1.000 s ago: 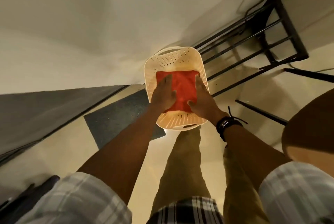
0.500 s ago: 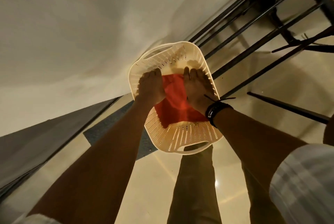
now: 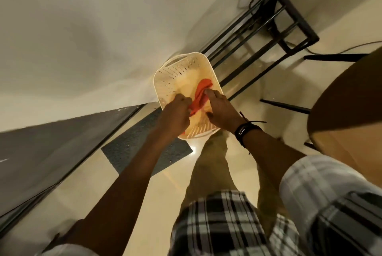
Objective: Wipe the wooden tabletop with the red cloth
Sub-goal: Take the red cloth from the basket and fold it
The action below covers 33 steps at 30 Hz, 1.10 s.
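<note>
The red cloth (image 3: pixel 201 95) lies bunched into a narrow strip inside a cream perforated plastic basket (image 3: pixel 175 73) on the floor by the wall. My left hand (image 3: pixel 175 115) grips the cloth's near end with curled fingers. My right hand (image 3: pixel 222 109), with a black band at the wrist, pinches the cloth's right side over the basket. The round wooden tabletop (image 3: pixel 347 111) shows at the right edge, partly cut off by the frame.
A black metal rack (image 3: pixel 289 26) with cables stands against the wall behind the basket. Thin black table legs (image 3: pixel 285 106) cross the pale floor at right. A grey mat (image 3: pixel 144 142) lies left of the basket beside a dark sliding-door track (image 3: pixel 72 169).
The cloth lay flat under both palms; now it is gathered into a strip and lifted between my gripping hands. The view has pulled back, showing the tabletop again.
</note>
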### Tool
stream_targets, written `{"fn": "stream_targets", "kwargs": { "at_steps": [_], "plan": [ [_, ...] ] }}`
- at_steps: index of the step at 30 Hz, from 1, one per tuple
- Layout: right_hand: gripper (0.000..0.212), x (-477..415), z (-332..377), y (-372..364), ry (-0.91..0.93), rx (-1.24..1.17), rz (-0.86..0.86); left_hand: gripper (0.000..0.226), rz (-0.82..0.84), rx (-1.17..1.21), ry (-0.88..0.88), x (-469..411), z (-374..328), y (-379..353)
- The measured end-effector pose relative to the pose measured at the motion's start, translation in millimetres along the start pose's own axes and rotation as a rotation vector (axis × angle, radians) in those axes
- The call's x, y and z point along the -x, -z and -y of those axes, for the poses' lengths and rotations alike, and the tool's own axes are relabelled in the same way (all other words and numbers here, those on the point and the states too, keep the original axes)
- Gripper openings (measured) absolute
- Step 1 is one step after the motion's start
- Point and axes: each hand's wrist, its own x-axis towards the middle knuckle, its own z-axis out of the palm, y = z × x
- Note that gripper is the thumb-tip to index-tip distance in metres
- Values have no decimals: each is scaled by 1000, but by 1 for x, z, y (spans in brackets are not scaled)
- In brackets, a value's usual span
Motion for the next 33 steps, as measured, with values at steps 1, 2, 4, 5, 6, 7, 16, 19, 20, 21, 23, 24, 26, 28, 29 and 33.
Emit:
{"fn": "stream_targets", "kwargs": {
  "at_steps": [1, 2, 4, 5, 6, 7, 16, 19, 20, 21, 23, 24, 26, 28, 29, 33],
  "plan": [
    [79, 15, 5, 9, 7, -21, -30, 25, 8, 15, -20, 16, -10, 8],
    [81, 29, 10, 18, 17, -35, -62, 25, 1, 31, -38, 30, -21, 17],
    [84, 53, 18, 37, 53, -37, -122, 24, -18, 54, -61, 52, -42, 33],
    [83, 65, 21, 48, 88, -26, -150, 23, -31, 57, -74, 64, -52, 41],
    [81, 77, 24, 59, 134, -20, -178, 24, -34, 57, -89, 75, -62, 48],
    [80, 90, 27, 70, 177, -17, -202, 25, -39, 56, -117, 85, -73, 55],
    [76, 207, -4, 146, 412, 102, -309, 37, -212, -223, -534, 162, -190, 78],
    [66, 255, -26, 156, 464, 119, -357, 35, -172, -321, -573, 178, -238, 71],
    [60, 273, -35, 157, 451, 128, -371, 37, -176, -369, -602, 182, -254, 68],
    [52, 289, -45, 158, 413, 137, -384, 41, -196, -420, -644, 186, -268, 64],
    [33, 323, -68, 158, 279, 122, -413, 44, -201, -506, -697, 192, -294, 55],
    [26, 338, -78, 158, 218, 87, -429, 43, -192, -532, -704, 194, -305, 52],
    [16, 373, -98, 156, 148, 9, -512, 41, -181, -573, -731, 198, -329, 41],
    [14, 408, -118, 153, 87, -68, -596, 39, -192, -575, -783, 200, -350, 28],
    [16, 422, -126, 152, 56, -105, -622, 37, -192, -563, -805, 199, -359, 23],
    [26, 476, -160, 146, -16, -260, -743, 30, -158, -540, -970, 195, -396, 2]
  ]
}}
